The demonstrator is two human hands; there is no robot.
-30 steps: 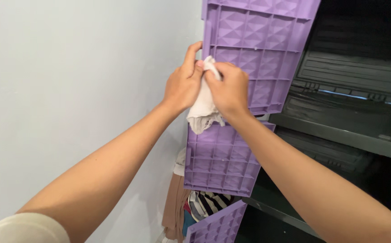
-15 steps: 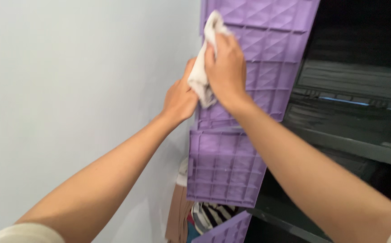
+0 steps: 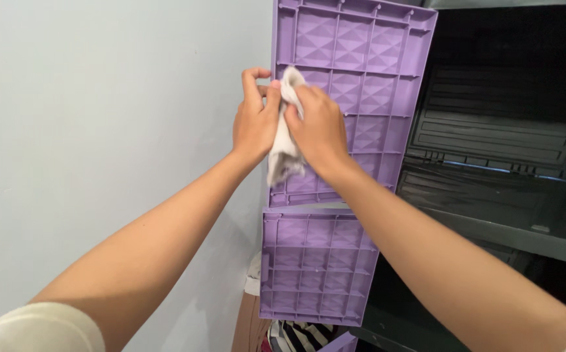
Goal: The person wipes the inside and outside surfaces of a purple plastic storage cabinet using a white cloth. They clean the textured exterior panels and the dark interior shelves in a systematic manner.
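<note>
A purple plastic cabinet door [image 3: 367, 72] with a ribbed, diamond-patterned inner face stands open at the top centre. My right hand [image 3: 315, 127] presses a crumpled white cloth [image 3: 284, 146] against that face near the door's left edge. My left hand [image 3: 254, 117] grips the door's left edge beside the cloth, fingers curled around the rim. The cloth's loose end hangs down below both hands.
A second open purple door [image 3: 315, 267] hangs right below the first. The dark cabinet interior [image 3: 504, 150] with black shelves lies to the right. A pale wall [image 3: 100, 130] fills the left. Striped and tan clothes [image 3: 296, 334] show at the bottom.
My right hand has come down with the cloth from the door's top to mid-height. My left hand has shifted up along the edge. The view has tilted, showing the door's whole top.
</note>
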